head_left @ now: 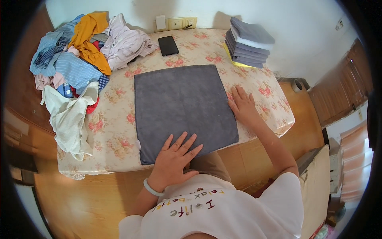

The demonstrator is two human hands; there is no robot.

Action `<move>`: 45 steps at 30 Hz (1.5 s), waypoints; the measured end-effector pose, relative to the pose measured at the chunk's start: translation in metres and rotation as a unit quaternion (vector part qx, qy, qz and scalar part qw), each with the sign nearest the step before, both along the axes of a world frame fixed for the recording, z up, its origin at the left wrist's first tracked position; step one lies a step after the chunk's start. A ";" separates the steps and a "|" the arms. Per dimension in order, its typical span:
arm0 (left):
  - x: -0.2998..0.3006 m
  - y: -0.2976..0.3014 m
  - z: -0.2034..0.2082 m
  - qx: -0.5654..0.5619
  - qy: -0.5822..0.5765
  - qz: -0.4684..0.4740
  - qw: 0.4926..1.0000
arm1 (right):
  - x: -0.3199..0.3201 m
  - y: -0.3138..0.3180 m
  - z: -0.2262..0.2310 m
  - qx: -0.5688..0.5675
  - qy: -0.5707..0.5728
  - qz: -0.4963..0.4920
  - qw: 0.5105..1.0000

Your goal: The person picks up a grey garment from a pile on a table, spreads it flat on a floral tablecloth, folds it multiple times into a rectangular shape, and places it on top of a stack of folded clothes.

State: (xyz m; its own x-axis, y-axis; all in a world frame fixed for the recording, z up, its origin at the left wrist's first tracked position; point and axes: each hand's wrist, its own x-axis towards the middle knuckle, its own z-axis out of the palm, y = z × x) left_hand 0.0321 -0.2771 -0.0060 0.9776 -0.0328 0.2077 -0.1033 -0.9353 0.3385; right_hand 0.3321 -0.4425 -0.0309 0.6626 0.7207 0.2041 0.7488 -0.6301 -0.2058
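Observation:
A dark grey cloth [181,101] lies spread flat, roughly square, on a table covered with a floral tablecloth [113,137]. My left hand [175,157] rests on its near edge, left of the middle, fingers spread and pointing away from me; a pale bangle circles that wrist. At the cloth's right edge, my right hand [243,105] lies with fingers apart, mostly on the tablecloth and touching or close to the cloth's border. Neither hand holds anything. A small white tag [139,144] shows at the cloth's near left side.
Rumpled clothes [77,63] pile up at the far left, with a cream garment [71,115] nearer me. A stack of folded cloths [248,44], mostly grey, stands at the far right. A black phone [168,46] lies near the wall sockets [175,24].

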 end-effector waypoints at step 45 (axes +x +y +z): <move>-0.002 0.005 -0.005 -0.018 -0.015 -0.014 1.000 | -0.040 0.153 0.003 -0.004 -0.051 0.272 0.961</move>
